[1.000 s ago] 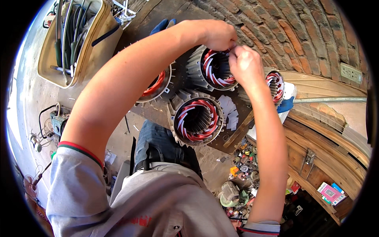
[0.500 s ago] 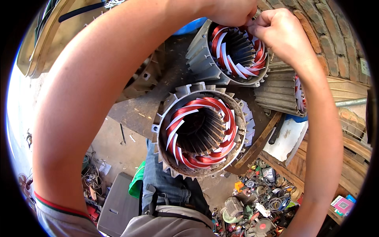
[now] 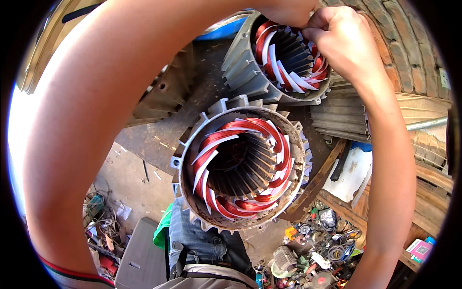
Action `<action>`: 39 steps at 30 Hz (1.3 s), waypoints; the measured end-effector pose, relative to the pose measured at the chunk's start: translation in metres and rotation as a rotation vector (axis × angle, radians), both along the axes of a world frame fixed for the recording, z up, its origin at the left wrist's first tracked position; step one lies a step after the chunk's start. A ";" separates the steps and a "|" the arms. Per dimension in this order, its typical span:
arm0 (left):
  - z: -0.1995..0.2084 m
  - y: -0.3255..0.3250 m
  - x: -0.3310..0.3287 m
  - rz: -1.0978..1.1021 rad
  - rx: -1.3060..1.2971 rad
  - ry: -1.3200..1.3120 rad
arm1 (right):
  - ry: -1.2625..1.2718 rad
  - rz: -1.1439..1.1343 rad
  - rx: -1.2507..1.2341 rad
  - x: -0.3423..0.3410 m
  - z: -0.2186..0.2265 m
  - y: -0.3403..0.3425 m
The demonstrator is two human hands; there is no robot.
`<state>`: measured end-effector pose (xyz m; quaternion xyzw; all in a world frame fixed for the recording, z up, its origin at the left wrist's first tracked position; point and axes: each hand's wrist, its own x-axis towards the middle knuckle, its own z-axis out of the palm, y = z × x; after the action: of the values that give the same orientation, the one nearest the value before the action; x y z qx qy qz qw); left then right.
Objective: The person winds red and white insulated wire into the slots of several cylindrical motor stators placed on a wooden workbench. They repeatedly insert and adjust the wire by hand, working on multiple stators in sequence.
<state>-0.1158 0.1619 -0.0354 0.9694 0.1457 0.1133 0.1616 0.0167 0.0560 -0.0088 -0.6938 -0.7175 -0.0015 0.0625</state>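
Both hands meet at the upper edge of the view, over the far rim of a grey finned motor stator (image 3: pixel 239 62) wound with red wire and white insulating strips. My right hand (image 3: pixel 339 41) is closed there, thumb and forefinger pinched together; whatever lies between them is hidden. Beside it, my left hand (image 3: pixel 291 12) is curled closed and partly cut off by the edge, so its fingertips barely show. Nearer to me stands a second finned stator (image 3: pixel 298 192), its bore facing up. Red coils (image 3: pixel 260 125) and white slips ring its slots, and neither hand touches it.
Another finned housing (image 3: pixel 339 115) lies at the right by the brick wall (image 3: pixel 409 43). A further housing (image 3: pixel 161 94) is partly behind my left arm. A wooden strip (image 3: pixel 320 178) lies on the dark bench (image 3: pixel 202 62). Loose motor parts (image 3: pixel 308 260) crowd the floor below.
The view has shifted, with the near stator appearing larger. My left hand has slipped further past the upper edge; my right hand stays pinched at the far stator's rim.
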 end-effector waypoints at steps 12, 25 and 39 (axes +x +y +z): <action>-0.013 0.003 -0.004 0.022 -0.021 -0.095 | 0.109 0.069 0.126 0.016 -0.016 -0.004; 0.014 -0.004 -0.006 0.102 -0.088 0.105 | 0.084 0.047 0.100 0.000 -0.012 -0.008; -0.006 0.002 -0.003 0.158 -0.187 0.006 | 0.084 -0.151 0.097 -0.010 -0.026 -0.012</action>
<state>-0.1192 0.1642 -0.0410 0.9359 0.2321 0.1088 0.2414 0.0070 0.0444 -0.0345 -0.7415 -0.6589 -0.0122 0.1258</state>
